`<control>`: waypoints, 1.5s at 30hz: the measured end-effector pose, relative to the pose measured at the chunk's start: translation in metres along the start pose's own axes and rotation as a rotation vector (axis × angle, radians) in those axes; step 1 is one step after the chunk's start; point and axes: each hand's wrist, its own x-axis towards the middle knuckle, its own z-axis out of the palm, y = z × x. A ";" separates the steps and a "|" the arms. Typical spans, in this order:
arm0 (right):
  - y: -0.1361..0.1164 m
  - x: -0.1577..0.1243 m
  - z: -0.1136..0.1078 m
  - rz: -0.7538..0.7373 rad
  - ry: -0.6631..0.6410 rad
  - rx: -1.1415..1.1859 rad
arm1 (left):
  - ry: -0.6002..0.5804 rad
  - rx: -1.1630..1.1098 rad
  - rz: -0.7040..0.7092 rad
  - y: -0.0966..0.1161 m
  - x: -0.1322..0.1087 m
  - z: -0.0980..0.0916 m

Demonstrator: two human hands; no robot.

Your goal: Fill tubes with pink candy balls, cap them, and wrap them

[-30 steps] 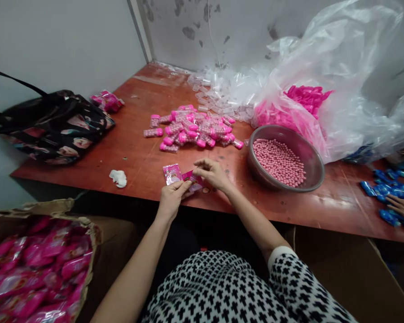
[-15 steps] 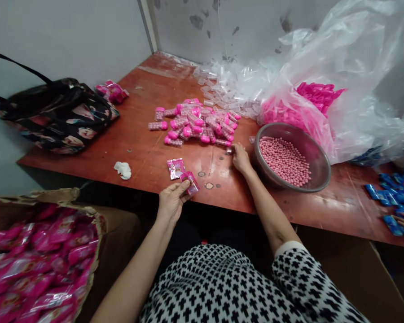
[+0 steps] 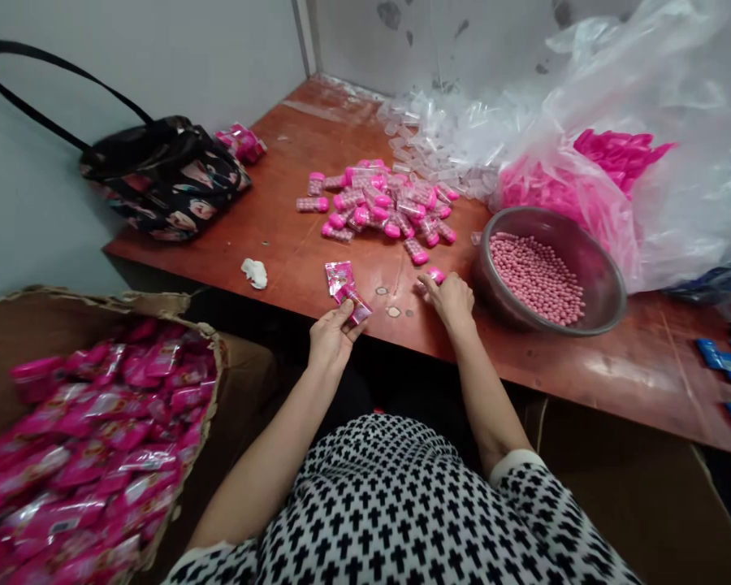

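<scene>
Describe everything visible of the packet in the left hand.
The packet is a roughly rectangular pink sachet, like glossy film; any print is too small to read. The left hand pinches it, slanting, at the front edge of the table. Its upper end overlaps a second packet in view; whether they touch is unclear.

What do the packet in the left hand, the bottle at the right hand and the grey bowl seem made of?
Packet: probably plastic film or foil, glossy; it looks thin, flat and shiny.
Bottle: the capped end is likely smooth plastic, judging by its even bright pink; the body is mostly hidden.
Bowl: probably moulded plastic, satin; its rounded rim has a soft sheen.
</scene>
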 end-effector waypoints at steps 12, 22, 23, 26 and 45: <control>-0.004 -0.073 0.018 -0.248 -0.345 0.941 | 0.017 -0.228 -0.054 -0.001 -0.005 0.006; -0.015 -0.110 0.039 -0.243 -0.376 1.094 | -0.065 -0.245 -0.017 -0.009 -0.012 0.014; -0.015 -0.109 0.040 -0.245 -0.374 1.092 | -0.071 -0.229 -0.007 -0.009 -0.013 0.015; -0.014 -0.108 0.040 -0.243 -0.402 1.102 | -0.124 -0.161 0.030 -0.009 -0.016 0.016; -0.014 -0.102 0.040 -0.191 -0.483 1.305 | -0.384 0.205 0.015 -0.006 -0.012 0.018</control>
